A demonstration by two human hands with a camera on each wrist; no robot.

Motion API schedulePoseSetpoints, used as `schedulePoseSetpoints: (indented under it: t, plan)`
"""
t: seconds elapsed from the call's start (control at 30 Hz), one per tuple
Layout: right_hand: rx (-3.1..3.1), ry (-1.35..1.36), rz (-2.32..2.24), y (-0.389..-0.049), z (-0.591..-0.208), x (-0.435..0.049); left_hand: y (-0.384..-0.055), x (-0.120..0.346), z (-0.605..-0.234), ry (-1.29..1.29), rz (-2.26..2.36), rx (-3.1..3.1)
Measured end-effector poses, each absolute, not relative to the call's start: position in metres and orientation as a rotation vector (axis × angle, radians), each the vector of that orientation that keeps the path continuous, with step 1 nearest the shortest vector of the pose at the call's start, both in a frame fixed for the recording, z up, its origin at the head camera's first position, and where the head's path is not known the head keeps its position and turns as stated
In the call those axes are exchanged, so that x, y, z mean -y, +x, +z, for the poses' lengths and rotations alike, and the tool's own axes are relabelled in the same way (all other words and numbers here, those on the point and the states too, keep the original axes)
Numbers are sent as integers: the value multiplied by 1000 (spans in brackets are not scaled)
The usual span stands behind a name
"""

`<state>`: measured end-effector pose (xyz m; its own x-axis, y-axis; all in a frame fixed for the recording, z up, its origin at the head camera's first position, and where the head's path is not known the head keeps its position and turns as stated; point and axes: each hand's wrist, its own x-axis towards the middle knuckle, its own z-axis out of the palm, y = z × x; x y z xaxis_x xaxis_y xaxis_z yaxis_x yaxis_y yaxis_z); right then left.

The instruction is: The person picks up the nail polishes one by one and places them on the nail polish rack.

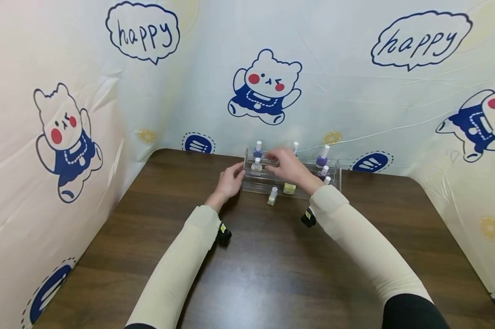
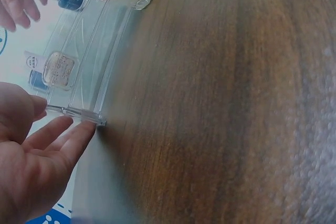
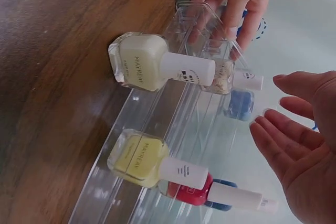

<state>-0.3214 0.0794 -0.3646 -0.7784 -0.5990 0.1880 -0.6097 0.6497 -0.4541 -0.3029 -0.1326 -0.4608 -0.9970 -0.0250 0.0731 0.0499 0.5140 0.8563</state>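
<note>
A clear acrylic tiered stand holds several nail polish bottles with white caps. My left hand touches the stand's left end with fairly straight fingers, thumb near the upper edge. Above the left half hovers my right hand, fingers loosely bent and nothing between them. Close to it are a blue polish bottle on the back tier and a glittery bottle in front of that. A yellow bottle sits on the lowest tier, with a red bottle behind. The off-white bottle stands before the stand.
At the stand's right side are a purple bottle and a dark bottle, partly hidden by my right forearm. The brown wooden table runs back to a printed cloth, close behind the stand.
</note>
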Motion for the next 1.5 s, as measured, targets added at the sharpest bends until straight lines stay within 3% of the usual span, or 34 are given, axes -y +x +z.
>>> schedulePoseSetpoints:
  t: [1.5]
  plan:
    - [2936, 1280, 907, -294, -398, -113, -299, 132, -457, -5, -1548, 2676]
